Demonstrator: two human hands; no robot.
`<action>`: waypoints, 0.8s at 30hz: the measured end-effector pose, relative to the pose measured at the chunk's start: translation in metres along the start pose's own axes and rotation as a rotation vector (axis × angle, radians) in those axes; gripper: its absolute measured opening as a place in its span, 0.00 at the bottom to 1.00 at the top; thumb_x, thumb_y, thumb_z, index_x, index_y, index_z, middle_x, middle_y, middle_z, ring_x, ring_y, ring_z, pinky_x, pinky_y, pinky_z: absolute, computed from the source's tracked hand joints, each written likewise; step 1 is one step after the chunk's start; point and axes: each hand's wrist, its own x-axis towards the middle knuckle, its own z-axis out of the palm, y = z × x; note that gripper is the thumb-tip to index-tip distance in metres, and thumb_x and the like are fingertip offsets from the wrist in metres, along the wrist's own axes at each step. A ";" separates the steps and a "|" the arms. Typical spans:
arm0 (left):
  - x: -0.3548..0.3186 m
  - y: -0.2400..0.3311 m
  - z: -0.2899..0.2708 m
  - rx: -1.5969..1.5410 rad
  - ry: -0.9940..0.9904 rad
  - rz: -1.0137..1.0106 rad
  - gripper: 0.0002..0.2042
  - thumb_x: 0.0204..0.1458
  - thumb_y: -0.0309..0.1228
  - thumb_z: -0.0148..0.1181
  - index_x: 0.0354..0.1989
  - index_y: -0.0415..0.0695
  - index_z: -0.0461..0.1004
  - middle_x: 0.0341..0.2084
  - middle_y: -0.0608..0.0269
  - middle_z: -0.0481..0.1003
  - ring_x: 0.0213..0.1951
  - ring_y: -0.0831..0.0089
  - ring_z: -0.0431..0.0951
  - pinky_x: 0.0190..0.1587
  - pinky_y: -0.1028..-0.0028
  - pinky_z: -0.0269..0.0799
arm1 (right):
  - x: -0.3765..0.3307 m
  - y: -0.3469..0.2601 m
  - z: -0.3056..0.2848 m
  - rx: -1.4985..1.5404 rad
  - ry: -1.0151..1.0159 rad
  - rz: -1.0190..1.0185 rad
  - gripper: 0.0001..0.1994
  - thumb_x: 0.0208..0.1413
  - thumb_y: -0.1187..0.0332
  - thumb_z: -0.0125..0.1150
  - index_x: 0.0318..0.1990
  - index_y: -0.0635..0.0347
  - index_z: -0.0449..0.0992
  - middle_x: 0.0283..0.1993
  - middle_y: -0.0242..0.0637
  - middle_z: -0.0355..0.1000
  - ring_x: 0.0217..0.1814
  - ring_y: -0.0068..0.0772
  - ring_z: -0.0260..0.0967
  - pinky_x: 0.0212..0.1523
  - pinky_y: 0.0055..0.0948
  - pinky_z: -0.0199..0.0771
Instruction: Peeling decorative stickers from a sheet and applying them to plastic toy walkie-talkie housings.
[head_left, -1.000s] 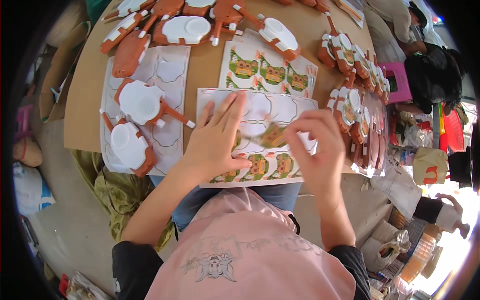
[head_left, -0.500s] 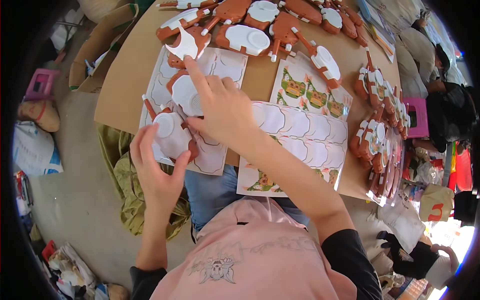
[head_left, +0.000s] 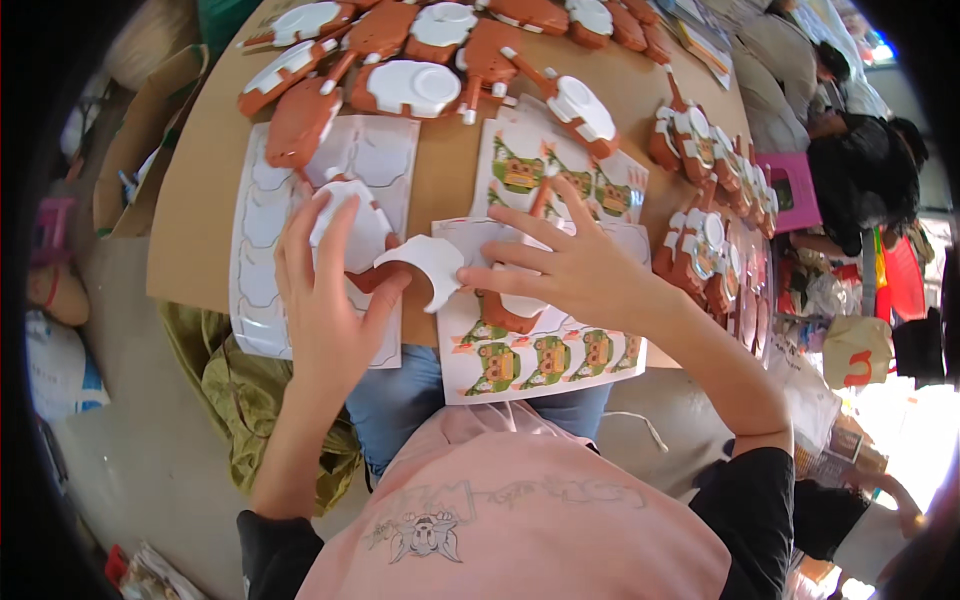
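Observation:
My left hand [head_left: 325, 310] curls around a brown toy with a white face [head_left: 352, 225], guitar-like in shape, lying on a white sheet. Its thumb reaches toward a curved white cut-out [head_left: 432, 262], which looks like thin peeled film. That cut-out's right edge meets the lowest fingertip of my right hand [head_left: 560, 265]. The fingers of my right hand are spread over a second brown-and-white toy [head_left: 512, 312], mostly hidden beneath them, which rests on printed sheets [head_left: 545, 365].
More brown-and-white toys [head_left: 408, 90] line the table's far side. Stacked toys [head_left: 705, 235] stand at the right edge. An open carton [head_left: 130, 195] is beyond the left edge. People sit at the far right near a purple stool [head_left: 790, 190].
The view has shifted. My right hand has moved from the left sheet to the printed sheets, where a toy now lies under it. The white cut-out has come down between my hands.

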 end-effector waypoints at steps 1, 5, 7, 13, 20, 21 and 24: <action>-0.001 0.006 0.005 -0.027 0.039 0.033 0.30 0.40 0.27 0.70 0.55 0.43 0.68 0.55 0.49 0.64 0.52 0.49 0.66 0.53 0.58 0.62 | -0.005 -0.002 -0.002 0.066 0.020 0.051 0.42 0.48 0.73 0.61 0.68 0.22 0.52 0.63 0.24 0.64 0.70 0.36 0.54 0.66 0.64 0.50; -0.008 0.031 0.026 -0.258 -0.179 0.062 0.12 0.44 0.29 0.68 0.36 0.43 0.74 0.32 0.61 0.73 0.38 0.59 0.71 0.41 0.63 0.64 | -0.024 -0.003 -0.017 0.426 0.491 0.559 0.34 0.42 0.82 0.61 0.60 0.39 0.70 0.65 0.42 0.57 0.69 0.47 0.54 0.65 0.52 0.55; -0.018 0.041 0.042 -0.277 -0.220 0.076 0.10 0.43 0.29 0.68 0.32 0.44 0.74 0.31 0.63 0.73 0.37 0.61 0.71 0.38 0.64 0.62 | -0.040 -0.020 -0.021 0.693 0.782 0.917 0.20 0.46 0.83 0.63 0.49 0.59 0.76 0.58 0.45 0.62 0.57 0.40 0.64 0.54 0.34 0.68; -0.019 0.069 0.054 -0.304 -0.281 0.051 0.09 0.44 0.29 0.69 0.31 0.43 0.75 0.30 0.64 0.73 0.36 0.63 0.70 0.37 0.65 0.62 | -0.055 -0.074 0.017 1.787 1.304 1.299 0.03 0.56 0.76 0.63 0.37 0.64 0.77 0.29 0.27 0.72 0.23 0.10 0.56 0.24 0.13 0.53; -0.017 0.087 0.038 -0.959 -0.560 -0.626 0.08 0.45 0.27 0.69 0.30 0.39 0.77 0.27 0.63 0.71 0.33 0.67 0.70 0.37 0.71 0.65 | -0.055 -0.101 0.014 2.014 1.078 1.341 0.04 0.54 0.77 0.65 0.37 0.64 0.78 0.34 0.30 0.76 0.37 0.16 0.71 0.38 0.15 0.69; -0.022 0.087 0.042 -0.953 -0.555 -0.635 0.08 0.45 0.27 0.69 0.30 0.39 0.77 0.27 0.63 0.71 0.33 0.67 0.70 0.37 0.71 0.65 | -0.056 -0.098 0.015 1.980 1.127 1.304 0.04 0.54 0.78 0.64 0.37 0.64 0.78 0.34 0.29 0.76 0.36 0.15 0.70 0.36 0.14 0.68; -0.034 0.091 0.058 -0.536 -0.205 -0.244 0.14 0.46 0.28 0.68 0.41 0.39 0.73 0.41 0.56 0.71 0.42 0.61 0.70 0.44 0.67 0.66 | -0.070 -0.072 0.028 1.883 1.179 1.299 0.01 0.56 0.76 0.62 0.36 0.61 0.77 0.33 0.26 0.74 0.29 0.13 0.63 0.30 0.15 0.61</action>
